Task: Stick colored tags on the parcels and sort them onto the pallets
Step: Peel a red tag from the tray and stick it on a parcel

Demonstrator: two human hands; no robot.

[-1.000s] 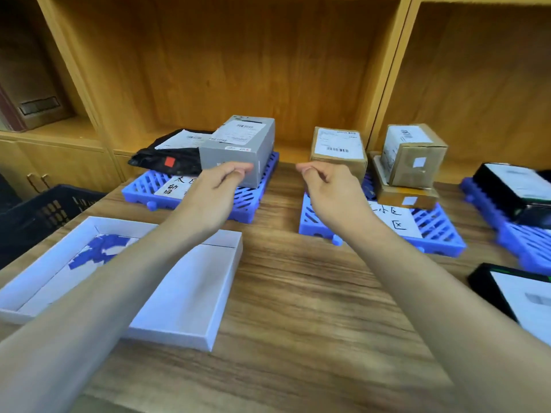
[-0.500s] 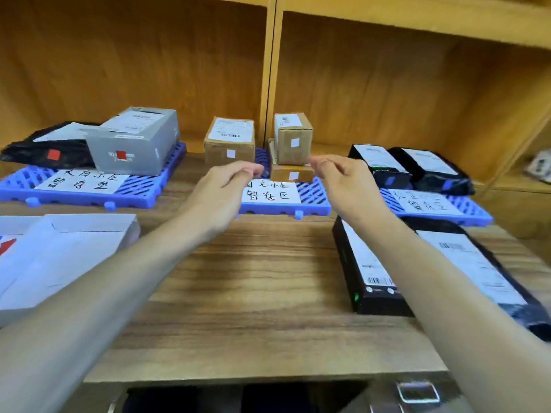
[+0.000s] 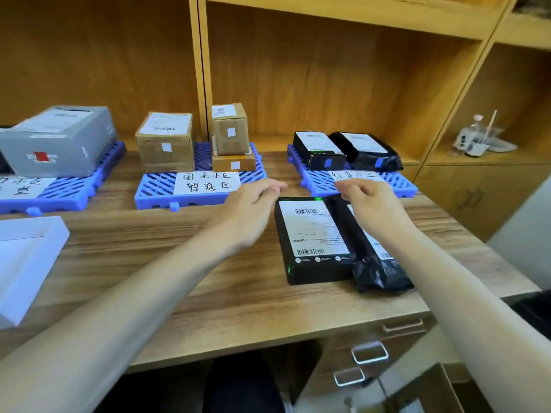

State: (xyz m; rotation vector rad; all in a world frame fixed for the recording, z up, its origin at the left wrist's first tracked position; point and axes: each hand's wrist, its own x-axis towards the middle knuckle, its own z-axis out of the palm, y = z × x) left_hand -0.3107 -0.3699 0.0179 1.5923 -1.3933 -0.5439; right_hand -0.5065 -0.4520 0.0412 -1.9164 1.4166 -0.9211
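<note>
Wooden shelving backed a wood-grain counter [image 3: 185, 281]. Nearest on it lay a black box [image 3: 310, 242] with a white shipping label, and touching its right side a black bag parcel [image 3: 378, 272]. Over the far end of that box hovered the left hand [image 3: 247, 210] and the right hand [image 3: 372, 204], both loosely curled and holding nothing. Left of the box, at the counter's edge, sat a white tray [image 3: 26, 257]. Beyond the box stood three blue pallets: the middle pallet [image 3: 158, 192] carried brown cartons, the right pallet [image 3: 399, 186] black parcels with blue tags, the left pallet [image 3: 71, 192] a grey box [image 3: 59, 141] with a red tag.
</note>
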